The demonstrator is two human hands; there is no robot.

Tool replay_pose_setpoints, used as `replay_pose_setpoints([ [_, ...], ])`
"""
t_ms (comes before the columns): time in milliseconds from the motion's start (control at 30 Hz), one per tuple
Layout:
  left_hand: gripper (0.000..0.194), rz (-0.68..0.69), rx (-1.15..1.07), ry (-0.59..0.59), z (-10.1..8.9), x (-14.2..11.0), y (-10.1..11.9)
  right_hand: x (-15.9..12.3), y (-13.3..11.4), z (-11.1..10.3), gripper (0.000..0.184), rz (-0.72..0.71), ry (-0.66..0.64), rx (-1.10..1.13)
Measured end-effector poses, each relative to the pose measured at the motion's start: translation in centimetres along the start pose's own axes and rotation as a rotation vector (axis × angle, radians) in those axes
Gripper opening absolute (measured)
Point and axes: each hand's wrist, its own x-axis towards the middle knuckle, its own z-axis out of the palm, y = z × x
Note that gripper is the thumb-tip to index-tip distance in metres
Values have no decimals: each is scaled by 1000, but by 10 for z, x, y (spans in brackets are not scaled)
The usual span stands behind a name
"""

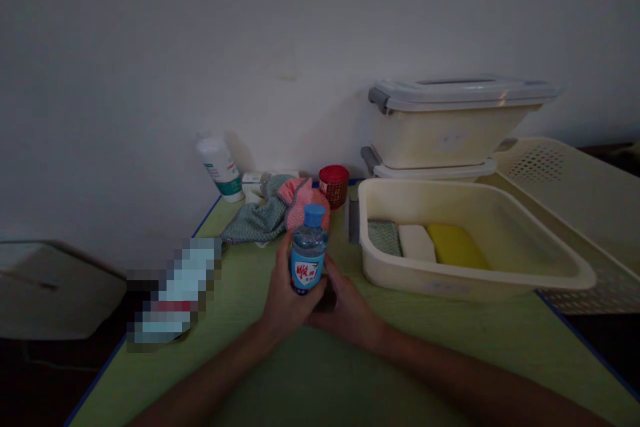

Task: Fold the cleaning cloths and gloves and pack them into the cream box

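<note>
A small clear bottle [308, 268] with a blue cap and a blue label stands upright between my hands, just above the green table [240, 300]. My left hand [286, 297] is closed around it, its thumb across the lower front. My right hand [350, 310] curls against the bottle's right side and base; some of its fingers are hidden behind it. Beyond the bottle lies a crumpled grey-green cloth [263, 217] with a pink cloth [300, 200].
An open cream bin [475, 283] at right holds folded cloths, one yellow [457, 245]. Lidded boxes [450, 133] are stacked behind it. A red round container [334, 185] and a white bottle [219, 167] stand near the wall. A blurred packet [183, 290] lies at left.
</note>
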Motion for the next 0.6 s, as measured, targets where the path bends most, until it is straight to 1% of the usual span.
replay_pose_setpoints([
  [133,75,24,65,-41,-1,-3,-4,-2,-2,0,72,15,13,-30],
  [167,75,24,84,-53,-2,-3,-4,-2,-2,1,73,20,9,-22],
  [233,75,38,120,-69,-5,0,0,-4,-2,0,82,34,1,6],
  [300,75,113,162,-55,-11,9,11,-6,-2,-1,92,70,0,20],
  [333,75,179,187,-41,-15,16,19,-7,-1,-1,92,90,-2,20],
  [367,75,270,217,-5,-18,24,30,-9,0,-2,88,102,-3,16],
  [433,77,446,292,54,-22,43,56,-10,1,-3,75,106,-17,14],
  [467,78,529,303,58,-22,53,70,-10,1,-3,70,102,-24,16],
  [533,81,674,280,-16,-17,74,99,-10,1,-3,64,108,-38,22],
  [567,83,742,250,-66,-11,84,113,-10,-1,-3,62,123,-50,19],
  [600,86,787,237,-146,-3,92,125,-9,-2,-3,61,143,-65,10],
])
